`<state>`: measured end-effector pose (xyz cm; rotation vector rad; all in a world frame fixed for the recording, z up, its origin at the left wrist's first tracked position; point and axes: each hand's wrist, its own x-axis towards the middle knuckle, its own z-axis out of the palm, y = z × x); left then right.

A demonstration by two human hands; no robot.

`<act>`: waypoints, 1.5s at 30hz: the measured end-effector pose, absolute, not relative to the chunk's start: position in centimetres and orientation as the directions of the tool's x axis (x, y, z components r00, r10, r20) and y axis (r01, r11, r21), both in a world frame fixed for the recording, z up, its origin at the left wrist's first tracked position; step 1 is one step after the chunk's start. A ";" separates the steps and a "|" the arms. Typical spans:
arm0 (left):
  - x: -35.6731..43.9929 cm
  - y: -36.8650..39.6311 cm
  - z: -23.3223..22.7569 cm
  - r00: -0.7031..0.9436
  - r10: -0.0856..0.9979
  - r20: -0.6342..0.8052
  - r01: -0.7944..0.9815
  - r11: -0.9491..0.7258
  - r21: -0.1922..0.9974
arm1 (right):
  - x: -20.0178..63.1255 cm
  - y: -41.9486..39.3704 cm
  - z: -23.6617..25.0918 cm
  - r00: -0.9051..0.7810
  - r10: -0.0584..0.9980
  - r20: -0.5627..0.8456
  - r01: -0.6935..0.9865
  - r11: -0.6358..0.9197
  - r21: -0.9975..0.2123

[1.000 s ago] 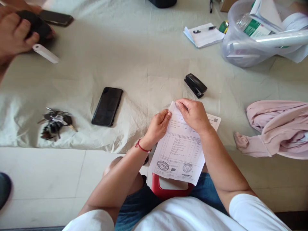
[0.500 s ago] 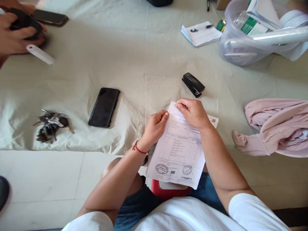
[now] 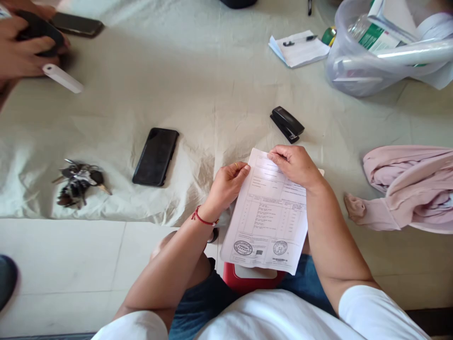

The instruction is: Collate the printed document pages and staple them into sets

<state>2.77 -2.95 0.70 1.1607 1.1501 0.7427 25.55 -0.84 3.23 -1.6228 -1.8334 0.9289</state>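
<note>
A printed, stamped sheet of paper [image 3: 267, 222] is held between my two hands, tilted over the table's near edge and my lap. My left hand [image 3: 230, 184], with a ring and a red bracelet on that arm, pinches the sheet's upper left edge. At the top edge my right hand [image 3: 295, 165] grips it between thumb and fingers, covering the upper right part. Whether more sheets lie beneath, I cannot tell. Just beyond my right hand lies a black stapler [image 3: 287, 124]. A black phone [image 3: 155, 157] rests to the left of my left hand.
A bunch of keys [image 3: 79, 183] lies at left on the cloth-covered table [image 3: 212, 85]. Another person's hands [image 3: 28, 47] hold a dark object near a second phone [image 3: 77, 24]. At right are a notepad [image 3: 299, 49], a plastic basket [image 3: 354, 71] and pink cloth [image 3: 406, 189].
My right hand has slid a little rightward along the sheet's top edge. The sheet has shifted slightly right; my left hand keeps its pinch. The whole view has moved a little.
</note>
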 end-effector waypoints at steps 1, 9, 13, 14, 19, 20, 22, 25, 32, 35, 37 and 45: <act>2.7 -2.9 0.7 0.291 0.908 -0.300 0.122 0.276 0.953 | 25.6 -0.9 3.1 -0.150 0.987 -0.053 0.628 0.054 -0.777; 2.5 -2.6 1.7 0.194 0.911 -0.365 0.261 0.310 0.914 | 25.8 -1.1 1.3 -0.051 0.995 0.084 0.598 0.098 -0.795; 2.6 -2.2 2.1 0.212 0.880 -0.424 0.240 0.374 0.896 | 27.7 -0.7 1.8 0.216 0.952 0.218 0.616 0.041 -0.787; 2.6 -2.1 2.1 0.206 0.882 -0.423 0.247 0.371 0.895 | 28.3 -0.4 2.2 0.277 0.931 0.236 0.645 0.002 -0.764; 3.0 -2.1 1.7 0.190 0.896 -0.401 0.279 0.342 0.897 | 30.5 2.6 4.4 0.305 0.932 0.197 0.835 -0.162 -0.526; 3.1 -2.1 1.7 0.201 0.895 -0.398 0.289 0.334 0.897 | 30.6 3.3 4.6 0.278 0.949 0.149 0.861 -0.177 -0.478; 3.1 -2.0 1.6 0.226 0.893 -0.389 0.302 0.315 0.900 | 30.5 4.7 4.8 0.210 0.978 0.008 0.900 -0.190 -0.392; 2.9 -1.9 1.6 0.253 0.887 -0.386 0.296 0.309 0.904 | 29.9 6.4 4.8 0.144 0.980 -0.134 0.940 -0.178 -0.292; 2.6 -1.6 1.4 0.294 0.883 -0.367 0.345 0.260 0.902 | 28.2 8.6 5.3 0.127 0.973 -0.191 0.947 -0.176 -0.267; 2.7 -1.6 1.5 0.308 0.877 -0.369 0.350 0.256 0.901 | 27.0 8.4 5.1 0.115 0.954 -0.277 0.876 -0.229 -0.425; 2.8 -1.7 1.7 0.313 0.878 -0.363 0.341 0.254 0.905 | 26.0 7.9 4.8 0.087 0.952 -0.294 0.839 -0.229 -0.494; 2.8 -1.7 2.0 0.291 0.889 -0.354 0.372 0.236 0.898 | 22.9 5.5 5.1 0.088 0.939 -0.334 0.794 -0.268 -0.545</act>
